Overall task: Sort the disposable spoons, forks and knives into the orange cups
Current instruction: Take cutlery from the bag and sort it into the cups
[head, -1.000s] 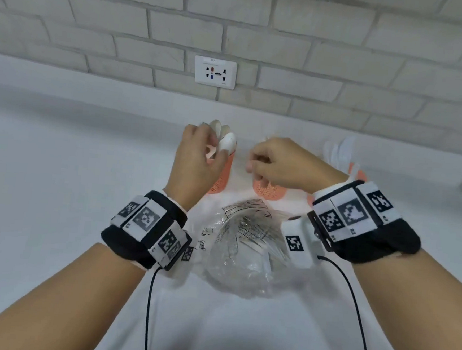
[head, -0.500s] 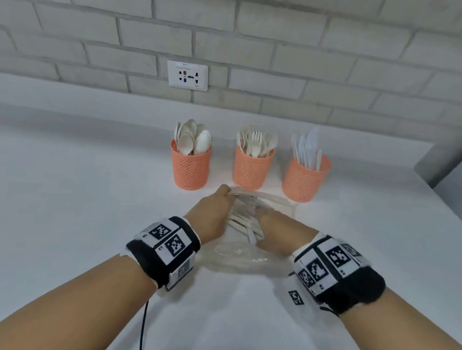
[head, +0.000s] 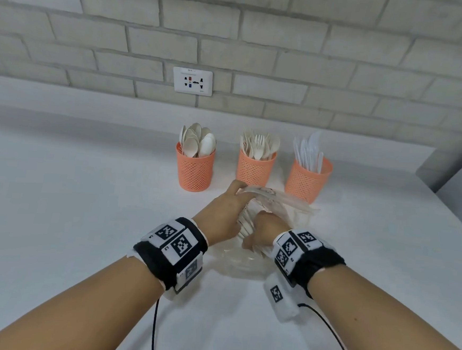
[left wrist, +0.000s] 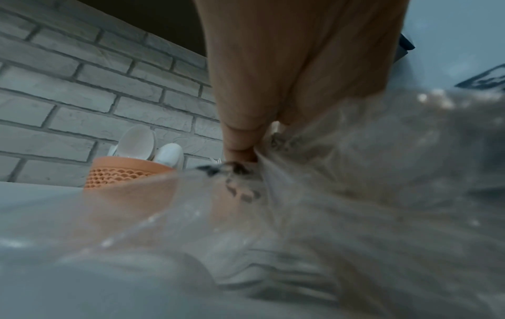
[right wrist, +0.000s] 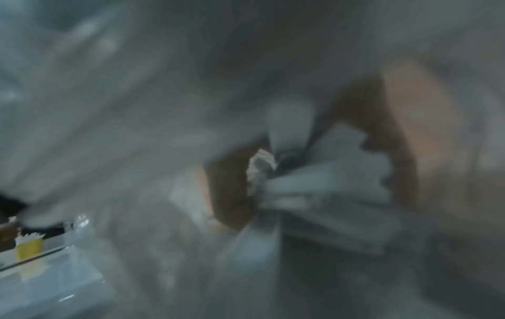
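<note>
Three orange mesh cups stand in a row near the wall: spoons (head: 194, 169) on the left, forks (head: 255, 170) in the middle, knives (head: 306, 182) on the right. A clear plastic bag (head: 241, 262) holding white cutlery lies just in front of them. My left hand (head: 233, 200) pinches the bag's upper edge and holds its mouth up; the left wrist view shows its fingers (left wrist: 240, 149) on the film, with the spoon cup (left wrist: 123, 172) behind. My right hand (head: 261, 228) is inside the bag, fingers curled round a bundle of white cutlery (right wrist: 330, 183). That view is blurred.
The white counter (head: 69, 217) spreads wide to the left and in front. A brick wall with a socket plate (head: 192, 81) runs behind the cups. The counter's right edge (head: 457, 228) lies just right of the knife cup. Wrist-band cables trail toward me.
A second ago both hands were up at the cups. They dropped to the bag; the left hand now holds its edge up and the right hand has gone into it.
</note>
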